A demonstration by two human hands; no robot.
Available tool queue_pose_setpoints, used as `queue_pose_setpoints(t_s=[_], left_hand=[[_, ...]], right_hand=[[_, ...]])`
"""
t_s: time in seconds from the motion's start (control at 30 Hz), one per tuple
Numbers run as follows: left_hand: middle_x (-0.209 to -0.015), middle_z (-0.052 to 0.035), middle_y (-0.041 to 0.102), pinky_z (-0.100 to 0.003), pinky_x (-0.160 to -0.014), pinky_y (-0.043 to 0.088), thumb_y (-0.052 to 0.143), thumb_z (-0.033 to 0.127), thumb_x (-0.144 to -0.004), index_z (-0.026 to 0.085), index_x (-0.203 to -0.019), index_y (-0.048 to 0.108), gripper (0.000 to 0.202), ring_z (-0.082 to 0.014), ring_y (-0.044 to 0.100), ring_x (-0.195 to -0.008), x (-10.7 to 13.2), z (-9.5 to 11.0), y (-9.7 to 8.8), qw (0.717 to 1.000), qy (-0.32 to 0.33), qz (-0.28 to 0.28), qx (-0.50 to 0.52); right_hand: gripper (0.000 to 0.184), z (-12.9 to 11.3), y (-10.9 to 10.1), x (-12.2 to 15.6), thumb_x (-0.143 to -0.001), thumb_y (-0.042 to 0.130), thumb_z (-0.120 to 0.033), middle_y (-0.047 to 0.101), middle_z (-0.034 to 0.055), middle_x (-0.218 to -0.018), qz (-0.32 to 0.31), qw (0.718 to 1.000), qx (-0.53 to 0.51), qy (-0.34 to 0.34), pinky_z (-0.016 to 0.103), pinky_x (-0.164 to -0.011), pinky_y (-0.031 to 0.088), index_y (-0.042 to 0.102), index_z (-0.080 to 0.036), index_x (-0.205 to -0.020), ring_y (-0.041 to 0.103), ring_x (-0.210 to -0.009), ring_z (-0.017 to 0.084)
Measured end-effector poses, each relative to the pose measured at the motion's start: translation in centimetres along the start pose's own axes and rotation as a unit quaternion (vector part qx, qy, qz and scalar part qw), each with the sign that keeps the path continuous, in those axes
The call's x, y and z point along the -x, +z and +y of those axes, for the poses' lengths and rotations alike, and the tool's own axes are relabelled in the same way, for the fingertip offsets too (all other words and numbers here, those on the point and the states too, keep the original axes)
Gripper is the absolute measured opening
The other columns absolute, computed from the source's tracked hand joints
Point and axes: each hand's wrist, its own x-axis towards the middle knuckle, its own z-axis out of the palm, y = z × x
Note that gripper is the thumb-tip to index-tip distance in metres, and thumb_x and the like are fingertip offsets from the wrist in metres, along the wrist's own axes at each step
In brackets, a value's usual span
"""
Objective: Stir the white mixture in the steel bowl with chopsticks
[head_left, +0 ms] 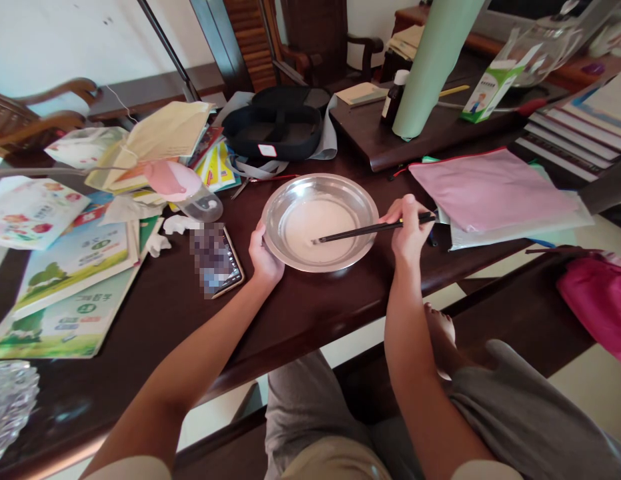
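A shiny metal bowl [280,207] with a thin layer of whitish liquid sits on the dark wooden table [310,300] in front of me. My left hand [265,257] grips the bowl's left rim, fingers closed on it. My right hand [409,230] is closed on a pair of dark chopsticks [360,231]. Their tips rest in the liquid near the bowl's middle.
A phone [216,261] lies just left of the bowl. Children's books [75,267] and papers crowd the left side, with a pink-capped bottle [187,190] on its side. A black case [275,127] lies behind, a pink folder [485,190] to the right, a glass object [7,403] at the near left.
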Motion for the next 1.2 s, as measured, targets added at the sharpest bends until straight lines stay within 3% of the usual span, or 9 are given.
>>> queue_pose_setpoints(t_s=[0.13, 0.23, 0.33, 0.57, 0.77, 0.87, 0.97, 1.07, 1.2], left_hand=[[-0.088, -0.0009, 0.078, -0.030, -0.090, 0.054, 0.066, 0.041, -0.084, 0.023, -0.078, 0.071, 0.019, -0.0211, 0.073, -0.094, -0.03, 0.01, -0.05, 1.000, 0.002, 0.002, -0.011], [-0.090, -0.0009, 0.079, -0.032, -0.091, 0.054, 0.066, 0.042, -0.085, 0.024, -0.082, 0.073, 0.020, -0.0219, 0.074, -0.097, -0.13, -0.06, -0.19, 1.000, -0.003, -0.003, -0.013], [-0.090, -0.0005, 0.079, -0.033, -0.090, 0.055, 0.067, 0.042, -0.084, 0.024, -0.084, 0.073, 0.019, -0.0222, 0.074, -0.097, -0.20, -0.18, -0.32, 1.000, -0.002, -0.005, -0.008], [-0.089, -0.0005, 0.079, -0.030, -0.091, 0.054, 0.067, 0.039, -0.083, 0.023, -0.082, 0.073, 0.017, -0.0210, 0.073, -0.095, -0.14, -0.09, -0.24, 1.000, 0.000, -0.006, 0.001], [-0.087, -0.0008, 0.079, -0.030, -0.088, 0.054, 0.067, 0.038, -0.084, 0.023, -0.080, 0.074, 0.017, -0.0214, 0.073, -0.091, -0.13, -0.03, -0.17, 1.000, -0.006, 0.006, 0.005], [-0.085, -0.0004, 0.078, -0.030, -0.088, 0.054, 0.067, 0.038, -0.085, 0.023, -0.080, 0.073, 0.017, -0.0205, 0.073, -0.089, -0.14, -0.02, -0.22, 1.000, -0.008, 0.004, 0.006], [-0.085, -0.0006, 0.078, -0.029, -0.087, 0.054, 0.067, 0.038, -0.085, 0.022, -0.080, 0.073, 0.018, -0.0200, 0.073, -0.088, -0.13, 0.01, -0.20, 1.000, -0.004, -0.003, 0.006], [-0.086, -0.0008, 0.078, -0.029, -0.087, 0.054, 0.066, 0.037, -0.085, 0.022, -0.080, 0.074, 0.018, -0.0196, 0.073, -0.087, -0.14, 0.02, -0.14, 1.000, -0.005, -0.003, 0.010], [-0.086, -0.0012, 0.078, -0.030, -0.087, 0.055, 0.066, 0.037, -0.086, 0.022, -0.080, 0.074, 0.018, -0.0209, 0.073, -0.090, -0.14, 0.00, -0.14, 1.000, -0.008, 0.006, 0.006]], right_hand=[[0.050, -0.13, 0.23, 0.12, -0.092, 0.065, -0.064, 0.067, -0.0012, -0.062, -0.092, 0.995, 0.032, 0.012, 0.038, -0.072, 0.057, 0.065, -0.025, -0.061, 0.069, -0.063, 0.018], [0.051, 0.08, 0.04, 0.00, -0.093, 0.062, -0.064, 0.065, -0.0013, -0.060, -0.027, 0.998, 0.061, -0.010, 0.040, -0.078, 0.057, 0.064, -0.025, -0.061, 0.070, -0.068, 0.019], [0.059, 0.21, -0.13, -0.07, -0.097, 0.056, -0.063, 0.054, -0.0023, -0.050, 0.039, 0.999, 0.020, -0.011, 0.037, -0.068, 0.055, 0.055, -0.025, -0.052, 0.064, -0.056, 0.017], [0.047, -0.09, 0.28, 0.15, -0.092, 0.067, -0.061, 0.069, -0.0007, -0.065, -0.109, 0.994, 0.019, 0.000, 0.038, -0.073, 0.056, 0.068, -0.024, -0.063, 0.071, -0.066, 0.018], [0.059, 0.49, -0.24, -0.15, -0.099, 0.056, -0.060, 0.055, -0.0030, -0.049, 0.022, 1.000, -0.001, -0.022, 0.037, -0.070, 0.055, 0.056, -0.024, -0.053, 0.063, -0.056, 0.016], [0.057, 0.25, 0.03, 0.02, -0.097, 0.059, -0.061, 0.057, -0.0029, -0.051, -0.050, 0.998, -0.024, 0.000, 0.035, -0.062, 0.053, 0.059, -0.024, -0.054, 0.063, -0.051, 0.016], [0.047, 0.03, 0.25, 0.15, -0.094, 0.066, -0.059, 0.068, -0.0013, -0.064, -0.105, 0.994, 0.012, -0.002, 0.036, -0.071, 0.056, 0.068, -0.023, -0.063, 0.069, -0.063, 0.017], [0.050, 0.18, 0.02, -0.01, -0.095, 0.063, -0.061, 0.067, -0.0010, -0.061, -0.041, 0.997, 0.056, -0.025, 0.038, -0.077, 0.056, 0.066, -0.023, -0.062, 0.070, -0.069, 0.018], [0.064, 0.32, -0.19, -0.19, -0.098, 0.051, -0.067, 0.051, -0.0029, -0.046, 0.032, 0.999, 0.016, -0.011, 0.034, -0.059, 0.051, 0.052, -0.024, -0.051, 0.061, -0.050, 0.015]])
